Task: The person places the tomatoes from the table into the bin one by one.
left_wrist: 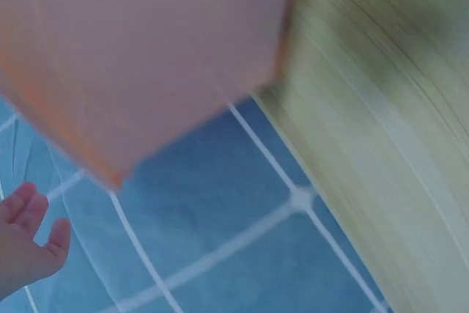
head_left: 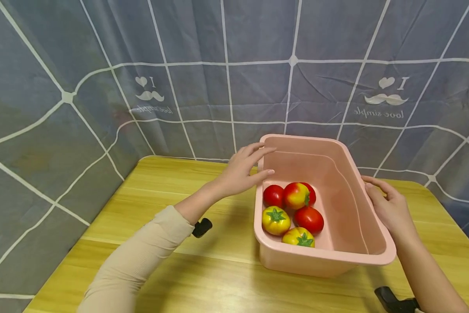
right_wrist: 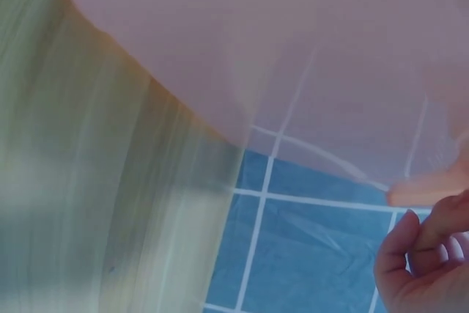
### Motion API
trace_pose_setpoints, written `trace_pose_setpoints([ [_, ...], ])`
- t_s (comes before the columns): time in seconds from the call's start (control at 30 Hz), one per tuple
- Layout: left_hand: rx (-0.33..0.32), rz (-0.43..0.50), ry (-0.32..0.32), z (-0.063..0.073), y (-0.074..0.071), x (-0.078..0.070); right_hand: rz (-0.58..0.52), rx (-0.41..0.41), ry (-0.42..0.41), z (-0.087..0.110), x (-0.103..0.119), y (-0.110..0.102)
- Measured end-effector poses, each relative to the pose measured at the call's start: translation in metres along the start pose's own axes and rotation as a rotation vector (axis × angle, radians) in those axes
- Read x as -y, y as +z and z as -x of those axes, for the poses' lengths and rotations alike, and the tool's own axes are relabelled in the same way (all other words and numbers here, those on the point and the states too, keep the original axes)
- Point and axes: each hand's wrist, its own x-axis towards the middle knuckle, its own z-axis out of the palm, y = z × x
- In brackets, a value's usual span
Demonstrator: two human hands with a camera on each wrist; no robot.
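A pink plastic bin (head_left: pixel 342 198) sits on the wooden table. Inside, toward its left side, lie red tomato-like fruits (head_left: pixel 309 219), yellow ones (head_left: pixel 276 220) with green star-shaped tops, and a red-and-yellow fruit (head_left: pixel 296 195). My left hand (head_left: pixel 245 170) is at the bin's left rim with its fingers spread; the left wrist view shows a gap between this hand (left_wrist: pixel 31 243) and the bin (left_wrist: pixel 154 49). At the right rim, my right hand (head_left: pixel 391 208) has its fingertips against the outer side. In the right wrist view, its fingers (right_wrist: pixel 401 243) look loosely bent beside the bin wall.
A grey-blue curtain (head_left: pixel 258 95) with white lines hangs behind and left of the table (head_left: pixel 168 261). Black pieces show by the left sleeve (head_left: pixel 202 227) and right wrist (head_left: pixel 395 301). Table surface extends left of the bin.
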Motion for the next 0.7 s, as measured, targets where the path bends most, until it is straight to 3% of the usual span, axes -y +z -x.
trace_pose_setpoints([
  [0.17, 0.024, -0.068, -0.079, 0.025, -0.022, 0.023, -0.036, 0.097, -0.023, -0.003, -0.005, -0.008],
  [0.33, 0.018, -0.173, -0.116, 0.054, -0.046, 0.048, 0.023, 0.126, -0.146, -0.004, -0.015, -0.027],
  [0.4, 0.022, -0.242, -0.125, 0.066, -0.055, 0.057, 0.113, 0.087, -0.196, -0.004, -0.020, -0.038],
  [0.5, 0.039, -0.356, -0.140, 0.085, -0.067, 0.070, 0.344, 0.032, -0.238, -0.001, -0.023, -0.055],
  [0.6, 0.070, -0.430, -0.162, 0.104, -0.077, 0.083, 0.576, -0.028, -0.357, 0.001, -0.027, -0.073],
  [0.7, 0.112, -0.458, -0.203, 0.123, -0.088, 0.094, 0.707, -0.119, -0.487, 0.002, -0.037, -0.089],
])
